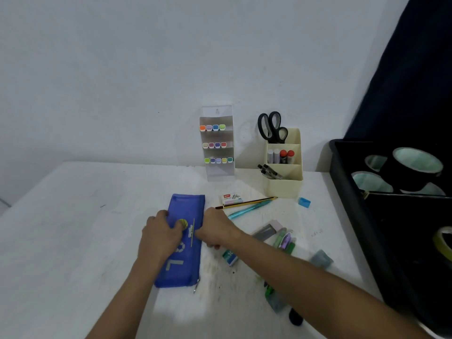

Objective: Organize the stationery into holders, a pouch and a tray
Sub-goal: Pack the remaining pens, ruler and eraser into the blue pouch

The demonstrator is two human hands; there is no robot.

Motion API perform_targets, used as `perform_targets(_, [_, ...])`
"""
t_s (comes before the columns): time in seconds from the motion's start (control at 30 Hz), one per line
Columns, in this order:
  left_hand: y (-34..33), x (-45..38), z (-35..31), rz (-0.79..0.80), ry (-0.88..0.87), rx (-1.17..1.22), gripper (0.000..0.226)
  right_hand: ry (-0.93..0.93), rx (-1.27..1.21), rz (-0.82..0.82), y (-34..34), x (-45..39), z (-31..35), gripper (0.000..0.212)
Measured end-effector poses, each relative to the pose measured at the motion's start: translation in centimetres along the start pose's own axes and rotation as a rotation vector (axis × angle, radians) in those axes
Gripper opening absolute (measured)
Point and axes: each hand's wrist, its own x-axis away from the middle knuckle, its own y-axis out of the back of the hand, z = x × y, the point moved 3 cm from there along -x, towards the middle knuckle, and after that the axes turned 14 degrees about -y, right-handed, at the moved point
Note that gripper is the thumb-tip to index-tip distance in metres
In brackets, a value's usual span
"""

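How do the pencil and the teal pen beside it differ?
The pencil is thin, yellow and black striped; the teal pen is thicker and one plain colour. The pencil lies farther from the person, the pen nearer. Both lie loose on the table, roughly parallel, just right of the right hand.

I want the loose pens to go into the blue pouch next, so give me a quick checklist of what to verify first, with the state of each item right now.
1. Blue pouch lies flat on the white table: ok.
2. Left hand presses on the pouch to steady it: ok.
3. Right hand is at the pouch's right edge; whether it grips the zipper: cannot tell.
4. Pouch mouth open enough to take a pen: cannot tell.
5. Teal pen and yellow-black pencil lie loose just right of the pouch: ok.
6. Both hands free to pick up a pen: not ok.
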Motion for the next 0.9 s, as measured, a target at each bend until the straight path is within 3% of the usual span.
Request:
perform_targets(0.13, [1.2,0.6,-1.2,-0.056,0.032,0.186,0.046,0.071,-0.172,-0.056,-0.1,-0.2,-0.2,0.020])
perform_targets(0.27, [2.8,0.3,-3.4,-0.127,0.074,0.518,0.035,0.225,-0.308,-0.164,1.7,0.4,0.0,0.027])
perform_targets(0.37, [3.4,0.3,-5.7,-0.100,0.098,0.727,0.029,0.245,-0.295,-0.245,4.1,0.9,-0.4,0.035])
perform_targets(0.47, [3.2,1.1,-8.6,-0.011,0.115,0.914,0.016,0.276,-0.363,-0.207,6.7,2.3,-1.1,0.041])
perform_targets(0.57, [1.7,2.0,-12.1,0.097,0.111,0.870,0.025,0.221,-0.402,-0.171,9.4,4.3,-2.3,0.053])
perform_targets(0.63, [0.3,2.6,-13.9,0.134,0.010,0.773,0.027,0.170,-0.357,-0.197,11.2,5.6,-3.7,0.055])
perform_targets(0.73, [-1.0,4.1,-16.5,0.163,-0.201,0.652,0.026,0.152,-0.319,-0.215,13.7,7.3,-6.4,0.039])
perform_targets(0.8, [-1.5,5.5,-18.0,0.194,-0.268,0.685,0.042,0.099,-0.228,-0.267,15.3,8.3,-8.2,0.034])
perform_targets(0.9, [-3.3,6.9,-20.2,0.453,-0.358,0.602,0.068,0.000,-0.153,-0.285,17.1,9.2,-10.7,0.040])
